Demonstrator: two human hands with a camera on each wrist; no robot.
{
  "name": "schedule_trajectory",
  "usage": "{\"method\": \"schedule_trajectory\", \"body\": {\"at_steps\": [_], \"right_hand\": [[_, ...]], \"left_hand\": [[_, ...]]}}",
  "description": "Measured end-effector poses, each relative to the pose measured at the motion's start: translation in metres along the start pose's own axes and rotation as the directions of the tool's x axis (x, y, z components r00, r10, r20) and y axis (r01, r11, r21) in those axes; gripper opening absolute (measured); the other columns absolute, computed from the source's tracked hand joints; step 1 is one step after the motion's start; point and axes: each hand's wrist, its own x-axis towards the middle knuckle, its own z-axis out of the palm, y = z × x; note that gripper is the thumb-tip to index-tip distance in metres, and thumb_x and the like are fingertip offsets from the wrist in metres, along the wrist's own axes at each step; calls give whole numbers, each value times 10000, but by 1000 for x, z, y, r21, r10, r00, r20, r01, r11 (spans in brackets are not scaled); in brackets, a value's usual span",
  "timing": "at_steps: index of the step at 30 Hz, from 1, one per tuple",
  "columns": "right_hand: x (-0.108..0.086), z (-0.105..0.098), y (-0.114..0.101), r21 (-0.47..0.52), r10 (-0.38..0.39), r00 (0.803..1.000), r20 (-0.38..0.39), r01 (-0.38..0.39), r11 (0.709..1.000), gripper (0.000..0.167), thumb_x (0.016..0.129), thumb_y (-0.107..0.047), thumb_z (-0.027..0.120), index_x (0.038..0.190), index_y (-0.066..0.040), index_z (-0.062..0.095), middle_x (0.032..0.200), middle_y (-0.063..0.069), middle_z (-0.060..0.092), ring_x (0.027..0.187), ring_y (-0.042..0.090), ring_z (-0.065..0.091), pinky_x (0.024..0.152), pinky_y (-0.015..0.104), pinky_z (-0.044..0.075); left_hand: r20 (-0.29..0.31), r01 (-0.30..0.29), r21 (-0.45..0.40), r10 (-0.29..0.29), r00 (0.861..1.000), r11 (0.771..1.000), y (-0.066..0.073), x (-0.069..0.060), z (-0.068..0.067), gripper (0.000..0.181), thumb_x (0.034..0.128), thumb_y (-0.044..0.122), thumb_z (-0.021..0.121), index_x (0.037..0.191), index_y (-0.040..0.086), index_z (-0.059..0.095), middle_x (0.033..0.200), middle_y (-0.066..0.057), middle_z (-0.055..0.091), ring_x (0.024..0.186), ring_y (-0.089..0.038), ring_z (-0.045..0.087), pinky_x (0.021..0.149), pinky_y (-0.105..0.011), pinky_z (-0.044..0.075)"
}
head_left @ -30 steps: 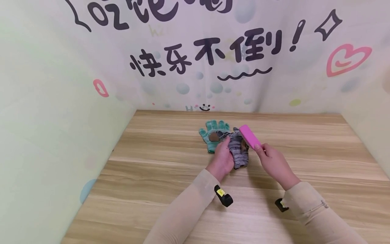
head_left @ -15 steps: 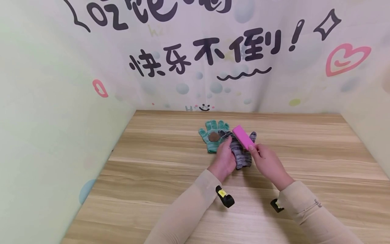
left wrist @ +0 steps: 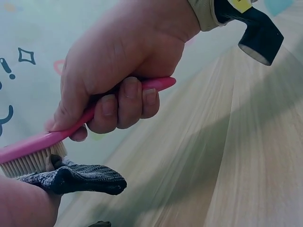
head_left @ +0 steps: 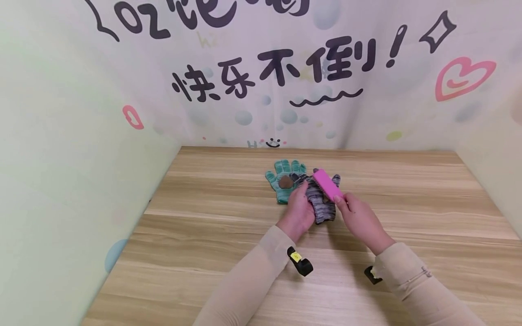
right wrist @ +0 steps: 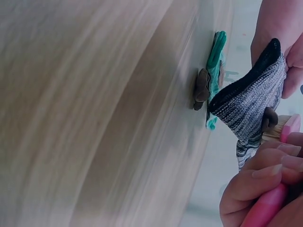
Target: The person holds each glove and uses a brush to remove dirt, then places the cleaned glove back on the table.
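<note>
My left hand (head_left: 300,213) holds a grey-and-black knit glove (head_left: 323,210) above the table, thumb along its near side. In the right wrist view the glove's cuff (right wrist: 246,82) gapes toward the camera. My right hand (head_left: 363,222) grips a pink brush (head_left: 327,184) by its handle. The brush's pale bristles (left wrist: 28,163) press on the glove, beside a small brown lump (right wrist: 270,118) stuck to the knit. A teal glove (head_left: 282,197) lies on the table behind my left hand, with a round brown patch (head_left: 286,182) on its palm.
The wood-grain table (head_left: 195,235) spreads around both hands. Another brown lump (right wrist: 202,90) sits by the teal glove in the right wrist view. A printed cloth wall (head_left: 228,122) stands along the table's back edge, with pale walls at both sides.
The brush has moved left and now lies across the grey glove's palm. Held in my left hand, that glove has turned slightly. The teal glove stays where it was.
</note>
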Motion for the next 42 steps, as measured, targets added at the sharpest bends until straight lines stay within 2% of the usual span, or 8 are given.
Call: {"method": "schedule_trajectory", "body": {"at_steps": [9, 19, 26, 33, 42], "right_hand": [[0, -1, 3, -7, 20, 1000, 23, -20, 1000, 568, 1102, -445, 301, 1228, 51, 547, 739, 76, 458, 624, 197, 418, 529, 300, 375], [0, -6, 3, -34, 32, 999, 20, -32, 999, 626, 1100, -457, 286, 1320, 81, 519, 810, 112, 536, 663, 217, 460, 565, 306, 403], [-2, -8, 6, -37, 37, 999, 9, -37, 999, 627, 1099, -467, 277, 1273, 80, 530, 755, 92, 493, 626, 208, 438, 533, 312, 396], [-2, -9, 11, -36, 44, 999, -6, -44, 998, 599, 1101, -455, 279, 1213, 69, 548, 736, 86, 486, 613, 205, 438, 520, 314, 398], [-3, -9, 10, -3, 62, 998, -31, -62, 998, 600, 1097, -459, 281, 1212, 62, 556, 747, 90, 501, 627, 218, 454, 531, 318, 394]], "left_hand": [[1, -1, 4, 1, 1000, 1000, 1, 0, -3, 472, 1105, 283, 358, 1481, 4, 417, 1512, -139, 514, 1444, -266, 444, 1225, -381, 356], [-21, -9, -15, 9, 1000, 1000, 4, 2, -4, 469, 1101, 268, 377, 1483, -2, 407, 1515, -146, 507, 1450, -279, 433, 1232, -376, 343], [-15, -13, -4, 12, 1000, 1000, 5, 2, -5, 444, 1099, 265, 378, 1443, -7, 451, 1452, -160, 563, 1401, -280, 494, 1204, -379, 387], [2, 6, 20, -6, 1000, 1000, 6, 1, -6, 470, 1103, 286, 358, 1466, -2, 440, 1429, -164, 585, 1380, -294, 521, 1176, -407, 427], [-22, 11, 14, -11, 1000, 1000, 4, 2, -7, 475, 1099, 288, 380, 1471, -2, 436, 1430, -158, 580, 1380, -296, 517, 1181, -407, 420]]}}
